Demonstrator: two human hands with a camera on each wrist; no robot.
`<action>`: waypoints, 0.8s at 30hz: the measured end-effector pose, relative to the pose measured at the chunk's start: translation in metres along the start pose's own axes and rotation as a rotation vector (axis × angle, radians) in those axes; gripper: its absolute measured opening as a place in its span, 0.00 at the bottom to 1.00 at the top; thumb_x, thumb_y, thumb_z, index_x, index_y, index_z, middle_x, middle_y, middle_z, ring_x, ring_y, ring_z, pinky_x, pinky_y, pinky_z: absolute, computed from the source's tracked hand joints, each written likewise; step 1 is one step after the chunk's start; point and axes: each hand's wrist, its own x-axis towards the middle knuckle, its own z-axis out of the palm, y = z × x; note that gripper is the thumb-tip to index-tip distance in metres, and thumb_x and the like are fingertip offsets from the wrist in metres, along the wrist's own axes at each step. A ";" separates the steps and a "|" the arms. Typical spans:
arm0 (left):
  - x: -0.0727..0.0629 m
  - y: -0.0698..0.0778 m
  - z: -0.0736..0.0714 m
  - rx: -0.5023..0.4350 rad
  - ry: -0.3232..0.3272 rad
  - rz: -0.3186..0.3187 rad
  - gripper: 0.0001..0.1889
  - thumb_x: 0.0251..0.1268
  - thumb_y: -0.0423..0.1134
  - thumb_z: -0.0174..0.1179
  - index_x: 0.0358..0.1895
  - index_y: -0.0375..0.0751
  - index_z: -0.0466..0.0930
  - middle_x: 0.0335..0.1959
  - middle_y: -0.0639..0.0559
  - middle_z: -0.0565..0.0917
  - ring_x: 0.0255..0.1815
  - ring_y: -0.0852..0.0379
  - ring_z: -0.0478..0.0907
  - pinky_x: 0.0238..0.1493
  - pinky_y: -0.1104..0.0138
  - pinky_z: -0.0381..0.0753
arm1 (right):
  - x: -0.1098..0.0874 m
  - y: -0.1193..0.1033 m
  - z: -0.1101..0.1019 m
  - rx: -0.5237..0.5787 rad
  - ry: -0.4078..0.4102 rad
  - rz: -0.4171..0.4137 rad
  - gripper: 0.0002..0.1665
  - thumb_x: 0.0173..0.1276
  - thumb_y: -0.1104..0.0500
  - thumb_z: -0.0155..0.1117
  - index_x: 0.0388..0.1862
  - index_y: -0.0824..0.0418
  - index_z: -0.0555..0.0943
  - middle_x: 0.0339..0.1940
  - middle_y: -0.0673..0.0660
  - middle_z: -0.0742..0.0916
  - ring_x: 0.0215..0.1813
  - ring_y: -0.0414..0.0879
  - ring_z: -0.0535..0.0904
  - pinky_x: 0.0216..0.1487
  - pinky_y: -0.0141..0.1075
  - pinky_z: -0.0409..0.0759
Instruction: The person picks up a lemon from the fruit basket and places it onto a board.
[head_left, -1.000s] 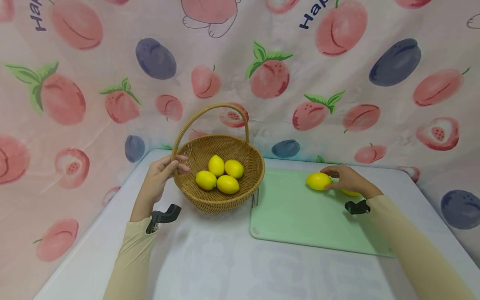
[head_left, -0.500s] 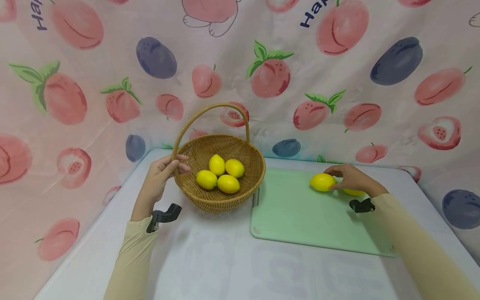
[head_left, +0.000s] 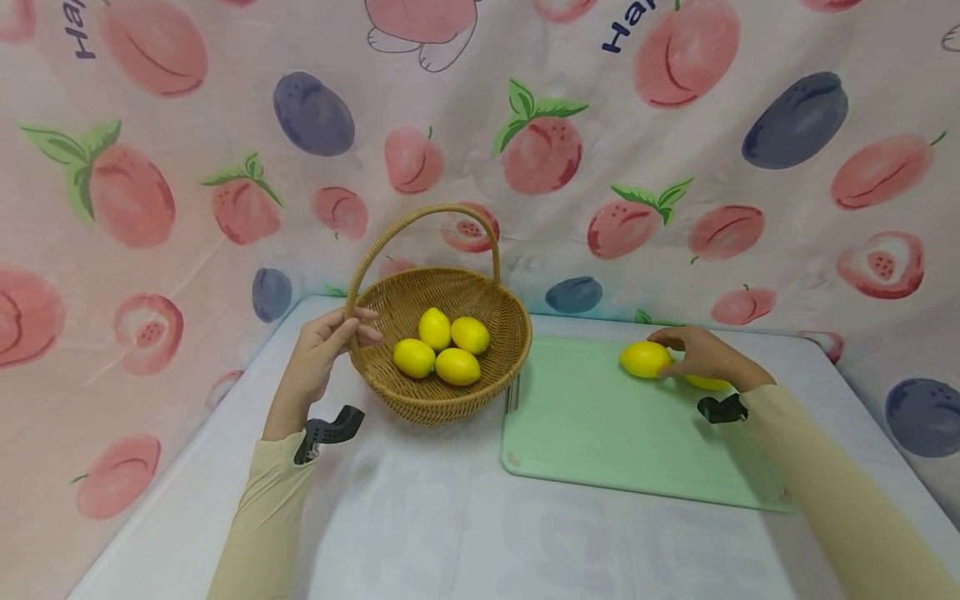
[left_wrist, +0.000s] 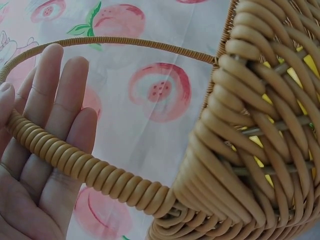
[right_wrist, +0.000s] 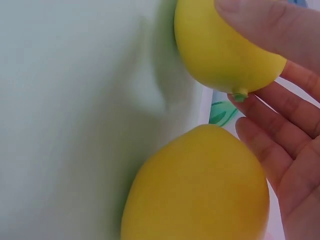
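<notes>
A wicker basket (head_left: 442,404) with a tall handle stands on the left part of the table. Several yellow lemons (head_left: 457,367) lie inside it. My left hand (head_left: 318,354) holds the near-left side of the basket's handle (left_wrist: 95,170), its thumb on one side and fingers behind. Over at the right, my right hand (head_left: 701,357) pinches a lemon (right_wrist: 225,50) between thumb and fingers, close over the green cutting board (head_left: 592,433). Another lemon (right_wrist: 200,190) sits on the board under that hand, partly hidden by it in the head view.
The board's metal-coloured handle edge (head_left: 512,394) lies close to the basket's right side. A fruit-printed cloth (head_left: 555,225) hangs behind the white-covered table (head_left: 420,533). Black camera mounts (head_left: 330,432) are strapped to the wrists.
My right hand and the lemon it holds have shifted slightly to the right, and the lemon has risen a little. My left hand stays on the basket handle.
</notes>
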 end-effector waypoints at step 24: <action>-0.001 0.000 0.000 -0.009 0.000 0.005 0.12 0.74 0.37 0.44 0.44 0.47 0.80 0.29 0.63 0.86 0.36 0.65 0.83 0.44 0.73 0.80 | 0.003 -0.001 -0.001 0.007 -0.042 -0.041 0.38 0.52 0.54 0.74 0.60 0.69 0.73 0.59 0.68 0.79 0.61 0.64 0.73 0.63 0.56 0.68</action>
